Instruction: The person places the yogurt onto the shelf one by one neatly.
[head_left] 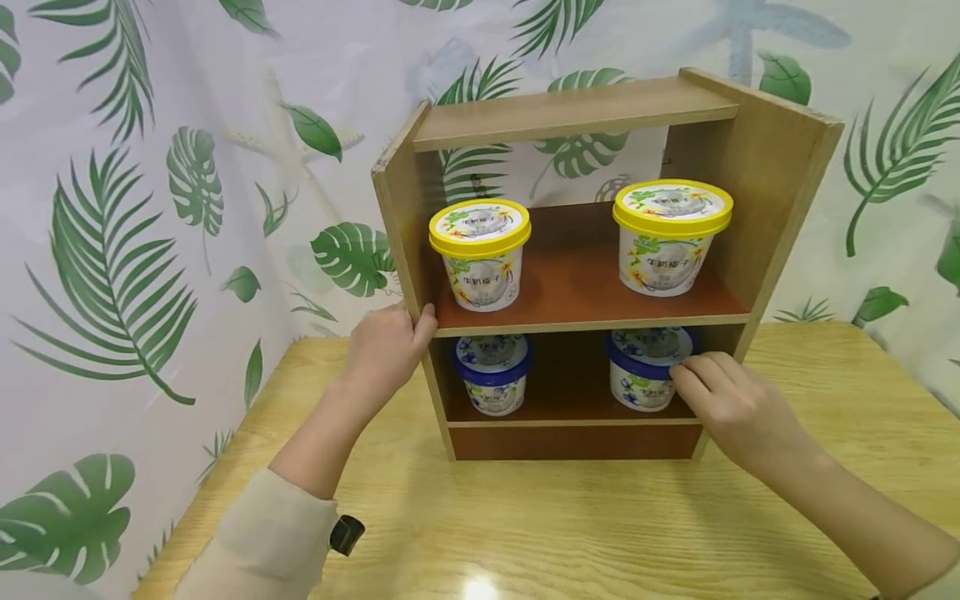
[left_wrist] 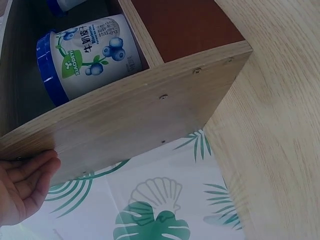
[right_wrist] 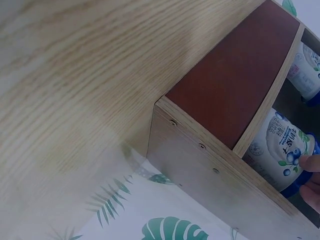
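Note:
A small wooden shelf unit (head_left: 577, 321) stands on the table. My left hand (head_left: 390, 346) holds its left side panel, thumb at the front edge and fingers on the outer face (left_wrist: 135, 120). On the lower shelf, my right hand (head_left: 738, 408) pinches the right blue-lidded tub (head_left: 637, 390) by its lid and side. The right wrist view shows blueberries printed on this tub (right_wrist: 275, 145), with a thumb against it. To its left sits a matching blue-lidded tub (head_left: 495, 396). Two yellow-lidded tubs stand above, one left (head_left: 486, 279) and one right (head_left: 663, 262).
A narrow top board (head_left: 573, 112) spans the unit above the yellow lids. Side panels, such as the right one (head_left: 787, 192), bound both shelves. The wood-grain table (head_left: 525, 525) extends in front. Leaf-patterned sheeting (head_left: 225, 167) hangs behind and to the left.

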